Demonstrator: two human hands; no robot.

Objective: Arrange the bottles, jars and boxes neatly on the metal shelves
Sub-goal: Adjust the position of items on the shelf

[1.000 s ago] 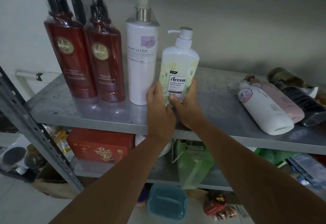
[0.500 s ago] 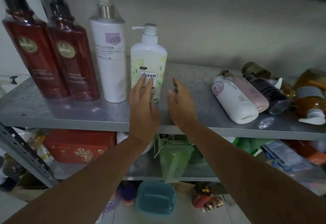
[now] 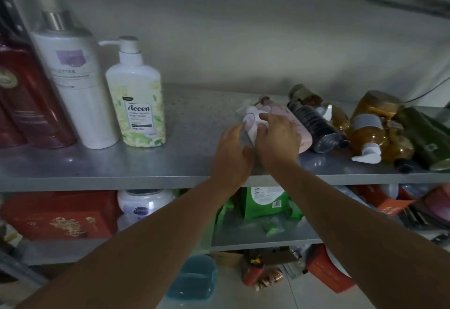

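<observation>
Head camera showed the right hand [image 3: 277, 138] curled round a white plastic pump bottle [image 3: 250, 123] lying on the grey metal shelf [image 3: 194, 138], just beside a pink bottle [image 3: 305, 139]. The left hand [image 3: 231, 153] lay straight-fingered against it. It looked best tipped upright from its base, then stood by the green-flowered white pump bottle [image 3: 138, 104].

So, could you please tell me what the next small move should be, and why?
Probably stand the white bottle upright beside the Accen bottle: it lies on its side on the shelf, the right hand grips it, the left hand touches it.
</observation>
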